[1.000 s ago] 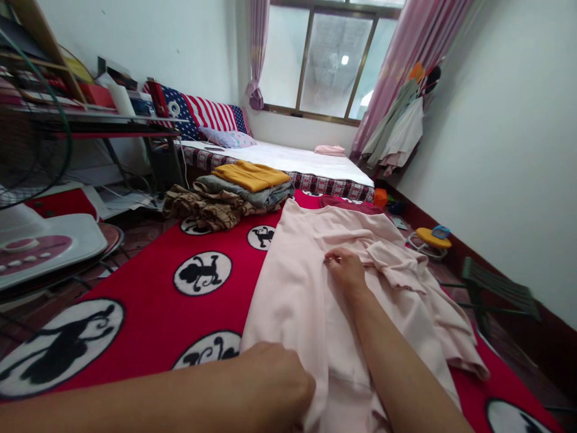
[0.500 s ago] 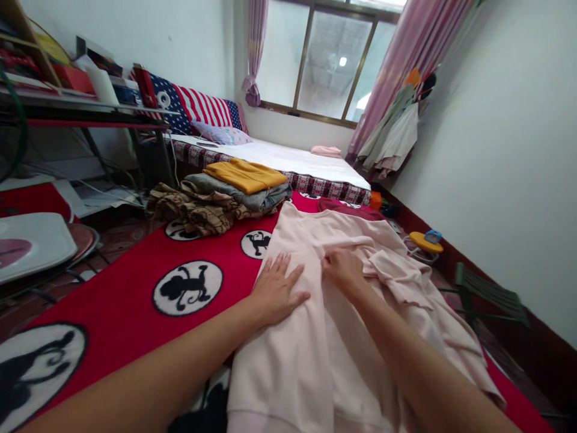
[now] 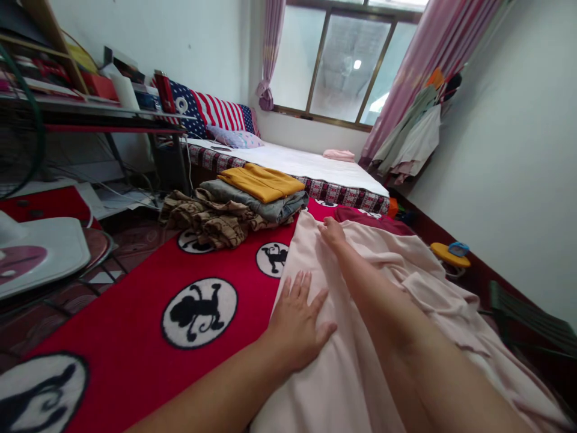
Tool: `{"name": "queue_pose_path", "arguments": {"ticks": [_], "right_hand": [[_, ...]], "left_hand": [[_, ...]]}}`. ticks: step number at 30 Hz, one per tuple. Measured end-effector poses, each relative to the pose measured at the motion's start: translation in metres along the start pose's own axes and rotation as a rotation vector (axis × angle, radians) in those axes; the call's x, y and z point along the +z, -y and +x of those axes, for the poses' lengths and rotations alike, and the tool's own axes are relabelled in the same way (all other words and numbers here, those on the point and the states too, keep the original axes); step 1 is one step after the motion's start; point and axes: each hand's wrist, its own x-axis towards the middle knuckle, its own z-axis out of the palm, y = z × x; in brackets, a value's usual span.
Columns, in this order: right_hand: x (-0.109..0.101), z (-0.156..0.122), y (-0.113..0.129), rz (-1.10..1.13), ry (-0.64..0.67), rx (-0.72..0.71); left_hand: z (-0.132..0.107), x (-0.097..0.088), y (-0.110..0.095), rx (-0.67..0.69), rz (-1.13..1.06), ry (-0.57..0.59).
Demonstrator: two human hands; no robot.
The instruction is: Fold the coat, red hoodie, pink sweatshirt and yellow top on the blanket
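1. Head view: the left hand (image 3: 300, 322) lies open, palm down, on the near left of a pale pink garment (image 3: 342, 385).
2. The right hand (image 3: 332, 233) reaches the garment's far end, fingers bent onto the cloth; whether it grips, I cannot tell.
3. The garment lies spread on a red rug (image 3: 135, 313) printed with monkey circles, near folded clothes (image 3: 261, 182) at far left.

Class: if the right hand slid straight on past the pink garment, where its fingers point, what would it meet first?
The right hand would probably reach the bed's patterned side, just past the folded clothes; depth is unclear.
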Motion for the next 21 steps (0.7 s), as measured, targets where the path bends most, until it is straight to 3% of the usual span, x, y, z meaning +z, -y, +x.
{"name": "queue_pose_path", "arguments": {"ticks": [10,21], "right_hand": [[0.03,0.027,0.01,0.144,-0.041,-0.041],[0.049,0.06,0.025,0.334,-0.128,-0.334]], "left_hand": [[-0.001,-0.001,-0.001,-0.014,-0.1,0.009],[-0.003,0.002,-0.003,-0.033,-0.111,-0.036]]}}
